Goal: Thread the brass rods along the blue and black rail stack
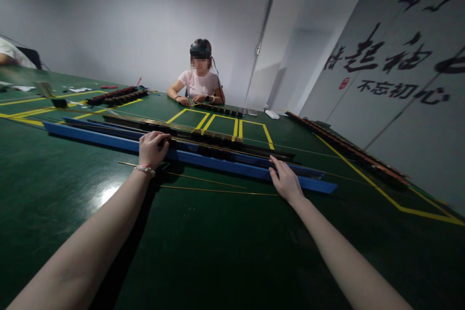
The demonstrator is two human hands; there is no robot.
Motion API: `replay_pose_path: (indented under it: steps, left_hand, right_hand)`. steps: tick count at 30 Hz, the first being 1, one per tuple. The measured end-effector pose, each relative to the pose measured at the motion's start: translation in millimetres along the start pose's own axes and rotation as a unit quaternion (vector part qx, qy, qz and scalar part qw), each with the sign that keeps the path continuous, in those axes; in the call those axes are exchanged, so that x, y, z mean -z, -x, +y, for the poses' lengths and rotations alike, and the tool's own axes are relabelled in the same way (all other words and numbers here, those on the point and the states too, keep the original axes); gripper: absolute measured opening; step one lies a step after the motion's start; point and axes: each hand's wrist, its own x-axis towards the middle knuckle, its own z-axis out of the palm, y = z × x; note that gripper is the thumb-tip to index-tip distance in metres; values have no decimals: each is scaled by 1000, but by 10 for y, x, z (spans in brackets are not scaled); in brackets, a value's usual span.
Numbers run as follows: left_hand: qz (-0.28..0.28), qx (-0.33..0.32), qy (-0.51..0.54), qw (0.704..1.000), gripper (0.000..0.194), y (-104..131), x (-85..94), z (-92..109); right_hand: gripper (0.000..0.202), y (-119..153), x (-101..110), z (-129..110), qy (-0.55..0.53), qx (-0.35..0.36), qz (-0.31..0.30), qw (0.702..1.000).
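Observation:
A long blue trough (109, 141) lies across the green table in front of me, with thin dark and gold-coloured rods along it. My left hand (154, 149) is over its left half, fingers curled and thumb meeting the index finger on what looks like a thin gold rod (218, 147). My right hand (286, 180) is at the trough's right part. Its fingers are stretched out, their tips by the rod's right end; whether they touch it I cannot tell. Black blocks (214, 152) sit among the rods. Nearer me, loose thin gold rods (218, 190) lie on the tabletop.
Across the table sits a person (199, 82) with a row of black blocks (220, 109) in front. Yellow tape (267, 136) marks the green table (232, 252). Dark strips (119, 97) lie at the back left. A long rack (348, 147) runs along the right edge.

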Motion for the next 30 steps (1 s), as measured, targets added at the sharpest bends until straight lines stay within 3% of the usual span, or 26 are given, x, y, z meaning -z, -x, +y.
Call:
replay_pose_path:
  steps: [19,30]
  left_hand:
    - [19,3,-46,999,26,65,-14,140]
    - [22,25,-39,999,28,63,-24,133]
  right_hand:
    - [46,11,-10,-25,-3,13,6,1000]
    - [57,-24,-5,-98,41,89,-54,994]
